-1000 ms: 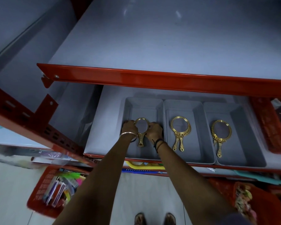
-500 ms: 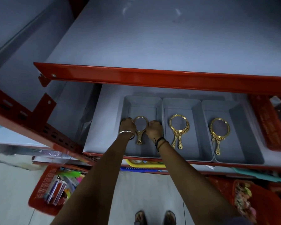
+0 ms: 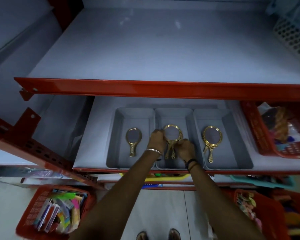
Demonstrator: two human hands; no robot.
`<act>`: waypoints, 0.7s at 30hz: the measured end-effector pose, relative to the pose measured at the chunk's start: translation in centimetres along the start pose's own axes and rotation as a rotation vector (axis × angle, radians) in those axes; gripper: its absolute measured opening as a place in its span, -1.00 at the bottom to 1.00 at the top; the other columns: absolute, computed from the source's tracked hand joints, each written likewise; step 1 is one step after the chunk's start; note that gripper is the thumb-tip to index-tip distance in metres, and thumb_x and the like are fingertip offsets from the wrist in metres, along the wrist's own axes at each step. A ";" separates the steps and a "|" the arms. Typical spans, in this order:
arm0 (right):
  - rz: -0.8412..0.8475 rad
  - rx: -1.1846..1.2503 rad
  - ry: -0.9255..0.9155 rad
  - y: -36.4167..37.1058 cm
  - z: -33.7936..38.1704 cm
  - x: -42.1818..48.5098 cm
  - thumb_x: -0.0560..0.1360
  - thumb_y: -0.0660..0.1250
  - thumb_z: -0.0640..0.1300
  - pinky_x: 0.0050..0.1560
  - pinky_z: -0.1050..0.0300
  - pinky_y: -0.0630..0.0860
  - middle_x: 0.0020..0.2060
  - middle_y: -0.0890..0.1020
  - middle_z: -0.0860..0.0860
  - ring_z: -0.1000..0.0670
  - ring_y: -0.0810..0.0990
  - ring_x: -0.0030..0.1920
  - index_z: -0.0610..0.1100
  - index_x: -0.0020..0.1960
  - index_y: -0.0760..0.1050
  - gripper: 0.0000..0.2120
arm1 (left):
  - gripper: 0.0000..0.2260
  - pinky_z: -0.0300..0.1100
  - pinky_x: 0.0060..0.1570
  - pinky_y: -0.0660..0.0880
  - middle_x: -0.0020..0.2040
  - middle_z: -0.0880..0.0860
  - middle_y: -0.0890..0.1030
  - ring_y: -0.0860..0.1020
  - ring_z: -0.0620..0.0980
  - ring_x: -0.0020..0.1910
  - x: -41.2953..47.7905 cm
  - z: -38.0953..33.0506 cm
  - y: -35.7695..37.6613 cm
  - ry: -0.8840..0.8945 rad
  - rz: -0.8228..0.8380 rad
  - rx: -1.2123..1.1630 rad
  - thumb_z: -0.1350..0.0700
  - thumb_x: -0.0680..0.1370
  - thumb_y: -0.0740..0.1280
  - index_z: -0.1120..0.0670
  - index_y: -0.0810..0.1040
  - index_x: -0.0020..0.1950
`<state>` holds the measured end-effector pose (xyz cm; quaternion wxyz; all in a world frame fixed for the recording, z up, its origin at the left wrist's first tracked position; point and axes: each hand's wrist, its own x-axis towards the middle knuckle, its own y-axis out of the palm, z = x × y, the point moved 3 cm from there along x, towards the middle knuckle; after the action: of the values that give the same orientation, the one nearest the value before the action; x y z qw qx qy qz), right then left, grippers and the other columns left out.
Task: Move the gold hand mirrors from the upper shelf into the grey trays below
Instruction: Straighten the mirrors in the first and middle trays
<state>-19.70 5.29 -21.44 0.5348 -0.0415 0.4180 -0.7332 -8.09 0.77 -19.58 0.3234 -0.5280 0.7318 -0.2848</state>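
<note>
The middle mirrors (image 3: 171, 141) are what I have in hand: two gold ones stacked, their round heads overlapping and two handles showing side by side toward the front edge of the middle tray (image 3: 173, 113). My left hand (image 3: 157, 140) is at the left rim of the head, my right hand (image 3: 185, 148) at the neck and handle on the right. Both sets of fingers are closed on the pair, as far as I can tell; the fingertips themselves are hidden behind the knuckles.

The left tray (image 3: 133, 113) holds one mirror (image 3: 133, 141), lying flat, handle toward the front edge. The right tray (image 3: 213, 115) holds another pair (image 3: 211, 142), stacked, handles splayed toward the front. All three trays sit side by side on the lower shelf (image 3: 100, 129), near its front edge.

The upper shelf (image 3: 145, 49) above looks bare of mirrors across the part I can see, so I judge the moving is nearly over and this is the settling step: squaring the pair in its tray. Next I should lay them flat, heads aligned, then let go and draw both hands straight back, without dragging the handles.

A white perforated basket (image 3: 294, 35) stands at the upper shelf's right edge; red baskets (image 3: 267, 141) flank the trays and sit below.
</note>
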 end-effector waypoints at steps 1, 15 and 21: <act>0.033 -0.041 0.011 0.0 -0.6 -0.3 0.50 0.26 -0.21 -0.17 0.12 0.43 0.00 0.67 -0.27 -0.23 0.63 0.03 -0.31 -0.05 0.59 -0.81 | -0.75 -0.09 0.18 0.46 0.15 0.33 0.61 0.57 0.24 0.15 -0.1 -0.3 1.2 -0.033 0.084 0.047 0.35 0.54 0.18 0.36 0.58 0.13; 0.206 0.105 -0.020 0.3 -3.9 2.1 0.46 0.27 -0.38 0.08 -0.04 0.62 -0.04 0.70 -0.27 -0.22 0.66 0.02 -0.36 -0.06 0.66 -0.82 | -0.73 -0.11 0.20 0.48 0.24 0.22 0.58 0.55 0.15 0.24 -1.1 -1.5 5.1 -0.215 0.337 0.188 0.28 0.52 0.30 0.28 0.56 0.21; 0.175 0.119 -0.081 0.4 -4.1 1.8 0.45 0.30 -0.39 0.06 0.01 0.61 -0.07 0.71 -0.26 -0.17 0.66 -0.04 -0.35 -0.10 0.67 -0.84 | -0.69 -0.07 0.27 0.50 0.31 0.23 0.53 0.52 0.15 0.29 -1.6 -1.9 4.7 -0.383 0.307 -0.074 0.29 0.58 0.22 0.29 0.47 0.32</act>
<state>-22.25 6.11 -25.04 0.6145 -0.0026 0.3540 -0.7050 -11.98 3.79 -21.69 0.4761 -0.4665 0.7387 -0.1000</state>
